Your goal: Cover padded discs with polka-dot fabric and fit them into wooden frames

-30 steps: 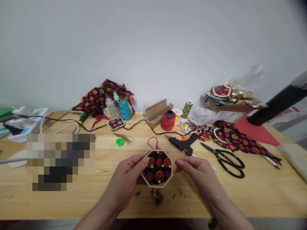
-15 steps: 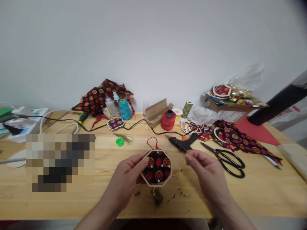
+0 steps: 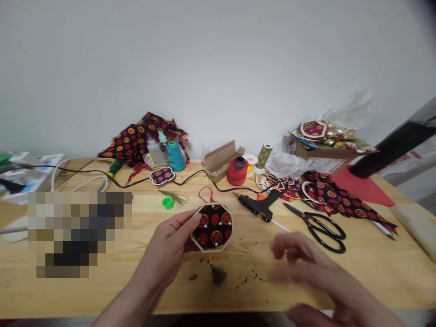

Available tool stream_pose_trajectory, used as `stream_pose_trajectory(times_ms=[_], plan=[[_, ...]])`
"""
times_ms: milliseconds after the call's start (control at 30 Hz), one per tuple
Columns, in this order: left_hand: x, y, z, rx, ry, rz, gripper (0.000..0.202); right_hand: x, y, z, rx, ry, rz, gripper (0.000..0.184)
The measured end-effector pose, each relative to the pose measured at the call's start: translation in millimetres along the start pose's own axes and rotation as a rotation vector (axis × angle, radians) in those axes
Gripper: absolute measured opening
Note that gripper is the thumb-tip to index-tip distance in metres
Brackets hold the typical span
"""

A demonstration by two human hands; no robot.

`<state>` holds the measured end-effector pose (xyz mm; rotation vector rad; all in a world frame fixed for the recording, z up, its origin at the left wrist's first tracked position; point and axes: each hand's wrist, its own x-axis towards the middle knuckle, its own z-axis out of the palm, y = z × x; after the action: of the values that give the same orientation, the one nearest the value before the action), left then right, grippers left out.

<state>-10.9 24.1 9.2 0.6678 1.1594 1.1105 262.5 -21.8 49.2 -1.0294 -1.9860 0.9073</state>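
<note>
My left hand grips the left side of an octagonal ornament, thumb on its front. The ornament has a pale frame around dark patterned fabric dotted with several white beads. A red cord loop rises from its top, and a green tassel hangs below. My right hand is apart from it at the lower right, blurred by motion, with fingers spread and nothing visible in them. Beyond that hand lie a black glue gun with a white glue stick at its rear and black-handled scissors.
Thread cones in blue, red and olive stand along the back. A flower-shaped ornament lies near a green cap. Patterned fabric and a filled cardboard box are at right. A black cable crosses behind.
My right hand has come away from beside the ornament, down and to the right, and its pinched fingers have spread. The ornament, still in my left hand, appears slightly further left and higher.
</note>
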Motion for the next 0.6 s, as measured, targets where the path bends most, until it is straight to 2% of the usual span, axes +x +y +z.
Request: stream_pose_trajectory(times_ms=[33,67,133,267,333,433,600], plan=[[-1,-1,0.9,0.002,-0.014,-0.010,0.037,5,4,8,-0.036,0.004,0.070,0.030],[-3,-3,1.7,0.009,-0.029,-0.019,0.037,11,8,16,-0.041,0.043,0.130,0.032],[-6,-6,3.3,0.029,-0.061,-0.028,0.037,23,17,31,0.009,0.128,0.280,0.019],[-13,-12,5.9,0.071,-0.127,-0.032,0.038,45,28,52,0.227,0.187,0.471,0.036],[-16,-14,6.8,0.103,-0.141,-0.032,0.039,53,29,58,0.367,0.137,0.503,0.040],[-17,-17,8.0,0.136,-0.152,-0.024,0.039,61,28,64,0.479,0.070,0.497,0.035],[-18,-20,10.2,0.130,-0.174,-0.049,0.038,63,26,68,0.479,0.127,0.546,0.028]])
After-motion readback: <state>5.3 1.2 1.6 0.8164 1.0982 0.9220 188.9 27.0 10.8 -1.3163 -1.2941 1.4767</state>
